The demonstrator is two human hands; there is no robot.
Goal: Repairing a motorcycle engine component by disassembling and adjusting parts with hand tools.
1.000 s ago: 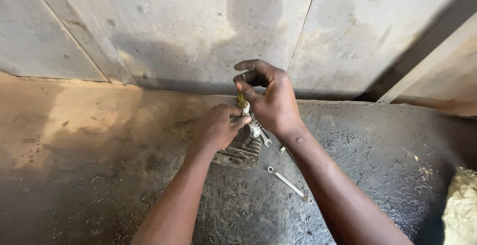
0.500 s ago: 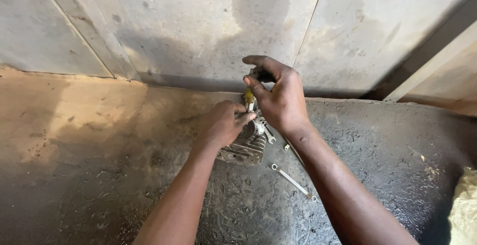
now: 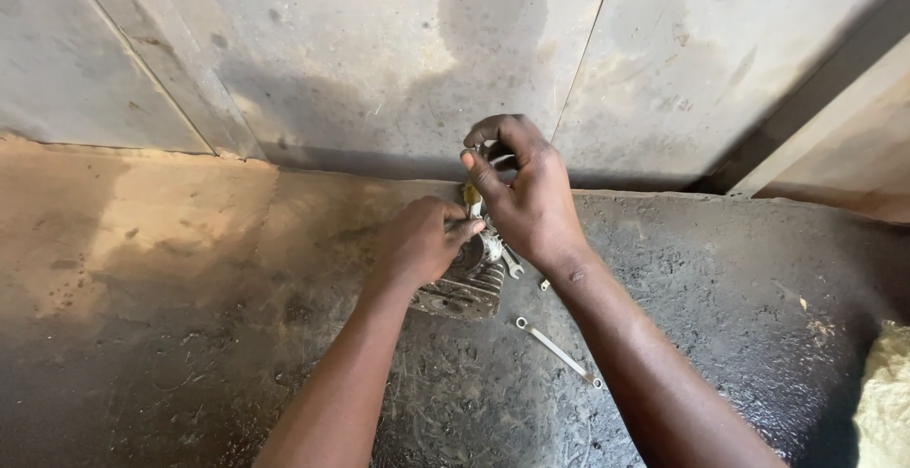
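A grey concrete wall [image 3: 379, 51] fills the top of the view, stained dark in its middle and split by thin seams. Below it runs the floor [image 3: 190, 335], sandy brown on the left and dark, oily and gritty on the right. At the far right edge a pale yellowish cloth [image 3: 886, 402] lies on the floor.

The person's two arms reach in from the bottom and meet near the foot of the wall. The left hand [image 3: 422, 240] rests on a finned metal cylinder [image 3: 469, 290] that sits on the floor, its grip closed over the top of the part with the thumb pressed toward the middle. The right hand [image 3: 526, 198] is just above and beside it, fingers curled and pinched around a small tool [image 3: 471, 195] with a yellowish handle, which stands upright over the cylinder; what its tip meets is hidden by the fingers.

A slim spanner [image 3: 557, 351] lies flat on the dark floor just to the right of the cylinder, under the right forearm. A second, shorter spanner [image 3: 512, 262] pokes out beside the cylinder, touching or nearly touching it. A tiny bolt [image 3: 544, 285] lies near it.
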